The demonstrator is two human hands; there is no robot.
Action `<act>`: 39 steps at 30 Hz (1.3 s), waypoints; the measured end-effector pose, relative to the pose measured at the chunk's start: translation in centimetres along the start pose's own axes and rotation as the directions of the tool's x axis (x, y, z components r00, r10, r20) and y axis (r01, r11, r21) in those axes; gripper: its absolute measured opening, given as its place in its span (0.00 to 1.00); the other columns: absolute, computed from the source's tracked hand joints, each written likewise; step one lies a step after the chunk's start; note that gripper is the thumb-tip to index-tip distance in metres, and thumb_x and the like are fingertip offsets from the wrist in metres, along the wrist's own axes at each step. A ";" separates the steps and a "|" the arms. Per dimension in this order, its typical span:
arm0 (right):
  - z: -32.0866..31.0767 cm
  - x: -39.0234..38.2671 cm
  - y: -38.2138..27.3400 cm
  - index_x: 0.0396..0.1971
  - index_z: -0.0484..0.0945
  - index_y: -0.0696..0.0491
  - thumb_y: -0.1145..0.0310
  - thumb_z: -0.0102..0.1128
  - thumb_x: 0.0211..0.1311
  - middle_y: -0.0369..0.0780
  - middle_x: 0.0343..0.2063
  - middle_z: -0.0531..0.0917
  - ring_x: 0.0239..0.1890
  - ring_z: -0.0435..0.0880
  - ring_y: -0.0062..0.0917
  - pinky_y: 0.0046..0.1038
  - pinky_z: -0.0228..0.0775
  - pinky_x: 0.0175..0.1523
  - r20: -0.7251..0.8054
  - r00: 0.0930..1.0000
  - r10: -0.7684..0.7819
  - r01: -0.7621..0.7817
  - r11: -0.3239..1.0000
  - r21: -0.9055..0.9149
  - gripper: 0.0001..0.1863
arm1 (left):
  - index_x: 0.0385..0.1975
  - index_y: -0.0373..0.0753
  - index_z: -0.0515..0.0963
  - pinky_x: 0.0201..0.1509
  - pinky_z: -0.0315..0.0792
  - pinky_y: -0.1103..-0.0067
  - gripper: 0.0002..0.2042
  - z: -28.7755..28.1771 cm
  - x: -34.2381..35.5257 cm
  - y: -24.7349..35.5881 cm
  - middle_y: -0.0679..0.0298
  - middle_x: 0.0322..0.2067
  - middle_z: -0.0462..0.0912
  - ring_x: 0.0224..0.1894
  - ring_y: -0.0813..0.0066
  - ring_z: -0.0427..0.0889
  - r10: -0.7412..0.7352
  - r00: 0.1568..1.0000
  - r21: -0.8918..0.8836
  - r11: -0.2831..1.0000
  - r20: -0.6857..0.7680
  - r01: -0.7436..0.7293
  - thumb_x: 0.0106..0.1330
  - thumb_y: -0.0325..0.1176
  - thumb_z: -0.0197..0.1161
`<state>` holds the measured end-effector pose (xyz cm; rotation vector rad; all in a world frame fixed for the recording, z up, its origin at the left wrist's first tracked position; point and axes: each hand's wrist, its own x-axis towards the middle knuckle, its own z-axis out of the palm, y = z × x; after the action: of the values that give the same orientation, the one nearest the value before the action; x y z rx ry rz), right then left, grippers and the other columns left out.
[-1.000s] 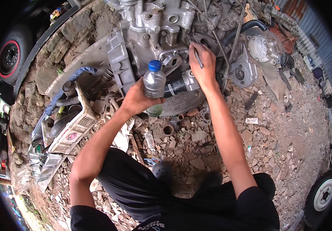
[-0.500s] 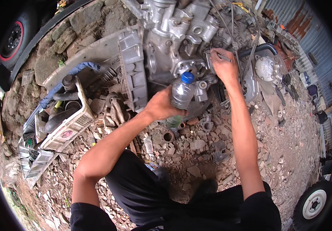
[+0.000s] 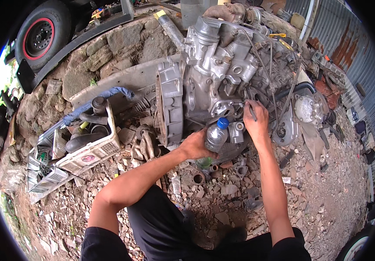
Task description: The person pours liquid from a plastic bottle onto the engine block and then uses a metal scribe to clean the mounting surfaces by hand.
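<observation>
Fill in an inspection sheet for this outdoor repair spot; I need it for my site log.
Surface: bare ground strewn with stone chips and rubble.
Job's things: grey engine block standing on the ground; clear plastic bottle with a blue cap.
Clutter: white plastic crate of dark parts, a rag, loose metal fittings near the engine.
Grippers: left hand holds the bottle; right hand presses a thin tool against the engine.
Cables: thin wires and a black hose on the engine's right side.
Surroundings: stone wall, red-rimmed wheel, corrugated metal fence.
</observation>
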<state>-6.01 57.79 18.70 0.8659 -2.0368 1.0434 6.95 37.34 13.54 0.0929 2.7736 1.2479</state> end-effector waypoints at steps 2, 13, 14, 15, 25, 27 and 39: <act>-0.3 0.2 -0.1 0.33 0.78 0.61 0.75 0.59 0.60 0.54 0.33 0.83 0.38 0.82 0.54 0.48 0.73 0.43 0.019 0.997 0.069 -0.069 0.998 -0.003 0.05 | 0.68 0.33 0.61 0.72 0.66 0.69 0.54 0.1 0.5 0.0 0.51 0.60 0.76 0.63 0.58 0.75 0.031 0.999 -0.018 0.999 -0.018 -0.031 0.41 0.49 0.84; -0.7 0.9 2.5 0.32 0.81 0.60 0.77 0.60 0.61 0.53 0.34 0.84 0.39 0.84 0.52 0.45 0.76 0.43 -0.001 0.981 -0.194 0.193 0.979 -0.071 0.03 | 0.68 0.32 0.61 0.72 0.65 0.70 0.55 -0.4 -0.1 1.2 0.50 0.61 0.76 0.63 0.58 0.75 -0.023 1.000 0.039 0.999 0.003 0.023 0.40 0.51 0.85; -0.2 1.7 1.1 0.29 0.79 0.59 0.77 0.61 0.61 0.52 0.32 0.84 0.37 0.84 0.51 0.46 0.76 0.43 -0.058 0.998 0.029 -0.022 0.993 0.116 0.02 | 0.68 0.32 0.61 0.73 0.65 0.70 0.56 0.0 0.6 0.5 0.50 0.61 0.76 0.64 0.59 0.75 -0.043 0.999 0.075 0.996 -0.009 0.043 0.40 0.52 0.85; 0.1 1.2 1.4 0.31 0.79 0.60 0.77 0.61 0.61 0.53 0.32 0.84 0.37 0.84 0.52 0.46 0.76 0.43 -0.117 0.993 -0.021 0.037 0.991 0.128 0.02 | 0.68 0.33 0.61 0.73 0.65 0.70 0.56 0.0 0.7 0.8 0.50 0.61 0.76 0.64 0.59 0.75 -0.007 1.000 0.050 0.999 -0.004 0.007 0.41 0.52 0.85; -2.0 -4.7 -2.1 0.40 0.81 0.62 0.74 0.55 0.66 0.55 0.35 0.85 0.35 0.87 0.50 0.42 0.79 0.41 -0.041 0.949 0.312 -0.306 0.945 0.120 0.09 | 0.66 0.32 0.64 0.71 0.67 0.70 0.51 -0.2 0.6 0.9 0.52 0.57 0.79 0.60 0.60 0.78 0.007 1.000 0.051 0.999 -0.008 -0.006 0.42 0.46 0.85; 0.2 -5.0 -1.2 0.40 0.80 0.61 0.75 0.54 0.66 0.54 0.34 0.84 0.35 0.86 0.48 0.40 0.79 0.41 -0.174 0.954 0.243 -0.216 0.963 0.161 0.08 | 0.66 0.32 0.64 0.72 0.66 0.70 0.50 -0.3 0.4 2.1 0.55 0.58 0.79 0.61 0.64 0.78 0.010 1.000 0.045 0.999 -0.001 -0.010 0.43 0.43 0.86; 5.1 -8.3 2.6 0.40 0.78 0.61 0.78 0.58 0.62 0.52 0.36 0.82 0.40 0.82 0.49 0.42 0.75 0.46 -0.208 0.971 0.122 -0.098 0.988 0.121 0.07 | 0.65 0.32 0.64 0.71 0.66 0.71 0.51 -0.3 -0.1 1.1 0.52 0.58 0.79 0.61 0.61 0.78 -0.043 0.999 -0.032 0.999 0.033 0.044 0.42 0.49 0.85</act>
<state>-4.92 56.69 8.70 0.6683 -1.8765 1.2642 7.03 37.85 14.51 0.0495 2.7119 1.2691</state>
